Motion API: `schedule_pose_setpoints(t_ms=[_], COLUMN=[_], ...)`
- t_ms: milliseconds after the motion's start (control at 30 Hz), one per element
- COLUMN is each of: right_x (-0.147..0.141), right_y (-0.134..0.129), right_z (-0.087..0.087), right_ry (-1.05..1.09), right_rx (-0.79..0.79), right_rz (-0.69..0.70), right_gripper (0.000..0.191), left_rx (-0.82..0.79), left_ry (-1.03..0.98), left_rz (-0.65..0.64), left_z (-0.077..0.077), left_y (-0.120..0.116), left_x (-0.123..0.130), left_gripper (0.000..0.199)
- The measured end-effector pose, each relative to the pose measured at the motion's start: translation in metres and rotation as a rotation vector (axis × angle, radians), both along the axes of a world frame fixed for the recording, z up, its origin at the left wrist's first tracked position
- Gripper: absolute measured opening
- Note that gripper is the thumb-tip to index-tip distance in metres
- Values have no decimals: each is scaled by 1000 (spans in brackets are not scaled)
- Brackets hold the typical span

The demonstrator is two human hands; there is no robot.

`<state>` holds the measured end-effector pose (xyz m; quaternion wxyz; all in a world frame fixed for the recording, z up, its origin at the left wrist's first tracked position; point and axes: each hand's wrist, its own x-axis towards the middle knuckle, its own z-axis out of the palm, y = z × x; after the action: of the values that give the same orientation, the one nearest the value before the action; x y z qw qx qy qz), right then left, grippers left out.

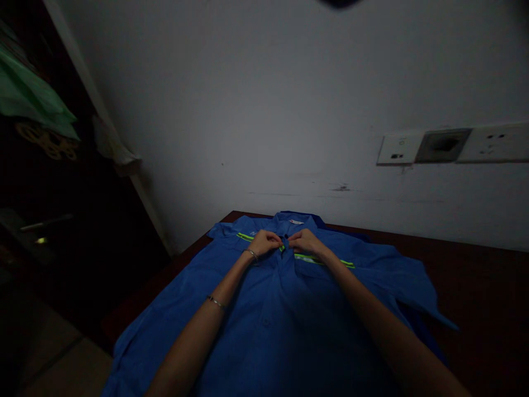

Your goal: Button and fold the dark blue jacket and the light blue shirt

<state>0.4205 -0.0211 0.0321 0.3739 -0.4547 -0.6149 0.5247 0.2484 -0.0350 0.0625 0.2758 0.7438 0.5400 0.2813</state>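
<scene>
A blue work shirt (264, 298) with yellow-green reflective stripes lies spread out, its collar toward the wall. At its front opening, just below the collar, my left hand (266, 242) pinches one edge of the placket. Close beside it on the right, my right hand (305, 241) pinches the other edge. The cloth between the two hands is lifted and creased. Whether a button sits between my fingertips is too small to tell. A lower button on the placket shows in the middle of the shirt. Two thin bracelets circle my left wrist and forearm.
Beneath the shirt is a dark reddish table (475, 275), with darker blue cloth peeking out under the shirt. A pale wall with a row of sockets (400, 149) rises behind. To the left stands a dark door with a metal handle (47, 222) and a hanging green bag (33, 91).
</scene>
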Motion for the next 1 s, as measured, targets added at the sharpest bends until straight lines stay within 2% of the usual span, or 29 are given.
schedule_pose_setpoints(t_ms=[100, 267, 567, 767, 1000], right_x=[0, 1, 0, -1, -3], right_y=[1, -1, -3, -6, 0], right_z=[-1, 4, 7, 13, 8], right_ry=[26, 28, 8, 0, -68], right_rx=[-9, -26, -2, -3, 37], right_rz=[-5, -36, -77, -85, -113], right_gripper=[11, 12, 13, 13, 13], left_rx=[62, 112, 60, -75, -85], left_ry=[11, 45, -35, -107, -64], left_rz=[-8, 4, 36, 70, 92], left_z=[-2, -5, -6, -2, -4], left_y=[-2, -2, -5, -8, -8], left_x=[4, 6, 9, 11, 13], left_gripper=[21, 15, 11, 11, 11])
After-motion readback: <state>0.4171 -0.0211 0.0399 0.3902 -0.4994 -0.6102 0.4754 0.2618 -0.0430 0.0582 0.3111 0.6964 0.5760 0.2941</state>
